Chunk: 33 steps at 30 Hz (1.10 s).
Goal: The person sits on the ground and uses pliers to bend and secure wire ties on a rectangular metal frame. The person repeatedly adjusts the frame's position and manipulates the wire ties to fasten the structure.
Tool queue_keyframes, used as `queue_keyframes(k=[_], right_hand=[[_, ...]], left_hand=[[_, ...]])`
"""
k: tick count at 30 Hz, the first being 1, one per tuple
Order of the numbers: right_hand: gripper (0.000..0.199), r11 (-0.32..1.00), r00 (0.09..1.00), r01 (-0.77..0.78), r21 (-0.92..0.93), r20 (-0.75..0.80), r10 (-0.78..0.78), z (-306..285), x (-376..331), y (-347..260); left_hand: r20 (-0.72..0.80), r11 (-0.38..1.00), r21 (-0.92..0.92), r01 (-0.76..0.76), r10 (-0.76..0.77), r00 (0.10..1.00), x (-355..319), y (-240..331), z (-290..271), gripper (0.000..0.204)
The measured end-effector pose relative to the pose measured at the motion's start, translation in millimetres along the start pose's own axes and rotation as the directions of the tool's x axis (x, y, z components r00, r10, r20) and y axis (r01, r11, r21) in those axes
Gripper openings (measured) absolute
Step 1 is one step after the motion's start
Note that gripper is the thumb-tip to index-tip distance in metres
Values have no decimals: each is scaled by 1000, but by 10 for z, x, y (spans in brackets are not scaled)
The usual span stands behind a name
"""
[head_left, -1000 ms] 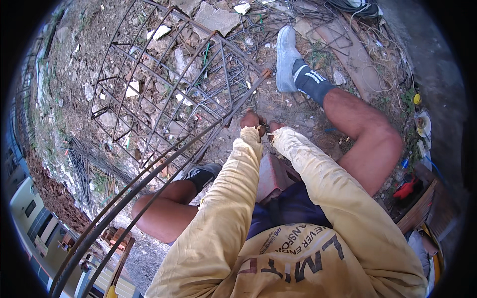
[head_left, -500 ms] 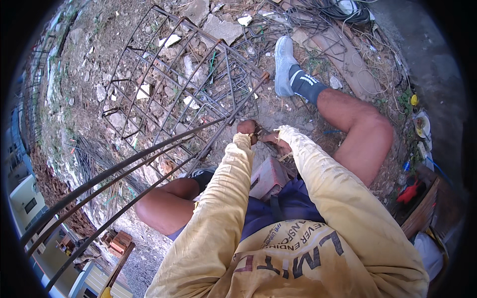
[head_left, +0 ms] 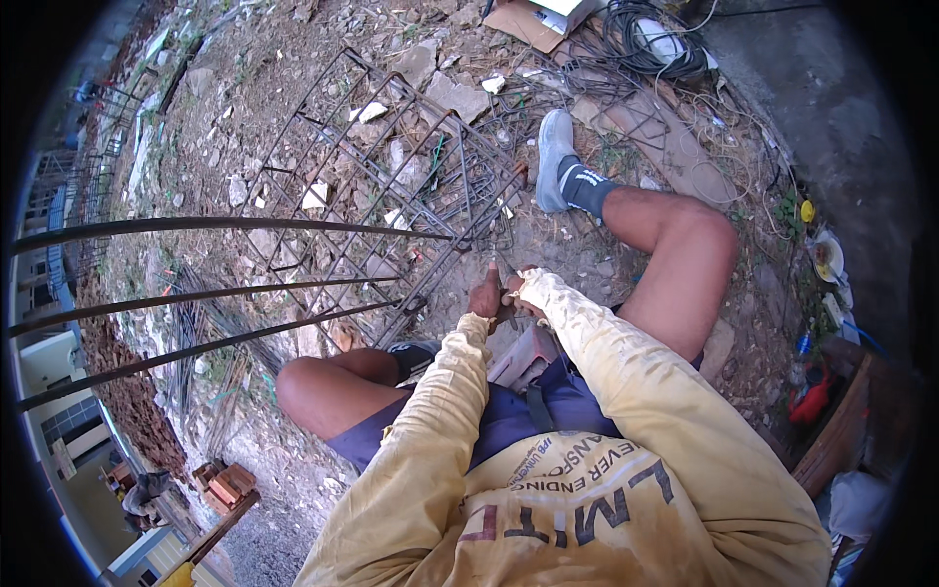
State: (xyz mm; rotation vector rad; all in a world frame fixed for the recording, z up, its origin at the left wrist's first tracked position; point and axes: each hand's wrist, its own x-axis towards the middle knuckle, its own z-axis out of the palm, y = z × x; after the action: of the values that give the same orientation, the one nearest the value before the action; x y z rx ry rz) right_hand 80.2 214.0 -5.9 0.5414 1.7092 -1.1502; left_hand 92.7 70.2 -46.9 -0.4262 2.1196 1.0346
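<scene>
My left hand (head_left: 484,296) and my right hand (head_left: 522,290) are close together in front of my lap, just short of the near corner of a steel rebar cage (head_left: 337,144). The left forefinger points away from me towards the cage while its other fingers curl in. My right fingers are bent and closed beside the left hand. Whatever lies between the fingers is too small and too hidden to name. From the cage's near side, three long steel bars (head_left: 196,293) run out to the left. Both hands are apart from these bars.
Beyond the cage lie broken concrete pieces (head_left: 458,97) and thin bent steel rods. A wooden plank (head_left: 675,147) and a coil of black cable (head_left: 631,59) are at the far right. Bricks (head_left: 230,484) are stacked at lower left. My legs flank the hands.
Both hands have drawn slightly back towards me, and the left forefinger now extends. My view has shifted, so the cage and the long bars appear in different places.
</scene>
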Motion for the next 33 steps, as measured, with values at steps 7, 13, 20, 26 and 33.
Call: queue_keyframes(k=[7, 13, 20, 26, 33], right_hand=[[38, 861, 963, 2, -509, -231, -139, 120, 273, 263], [44, 838, 933, 19, -545, -292, -211, -53, -289, 166], [38, 534, 890, 248, -808, -27, -455, -249, -1222, 188], [38, 765, 902, 309, -565, -81, -424, -395, -2043, -89], [28, 487, 599, 786, 380, -274, -753, -750, -2932, -48]], left_hand=[[-85, 904, -77, -421, 414, 906, -523, 129, 126, 55], [-30, 872, -56, -487, 486, 874, -817, 296, -79, 44], [-478, 982, -23, -187, 153, 865, -670, 259, -42, 49], [-371, 953, 301, 20, 98, 924, -31, -709, 9, 34], [-303, 810, 586, 2, 218, 928, 260, -982, 98, 13]])
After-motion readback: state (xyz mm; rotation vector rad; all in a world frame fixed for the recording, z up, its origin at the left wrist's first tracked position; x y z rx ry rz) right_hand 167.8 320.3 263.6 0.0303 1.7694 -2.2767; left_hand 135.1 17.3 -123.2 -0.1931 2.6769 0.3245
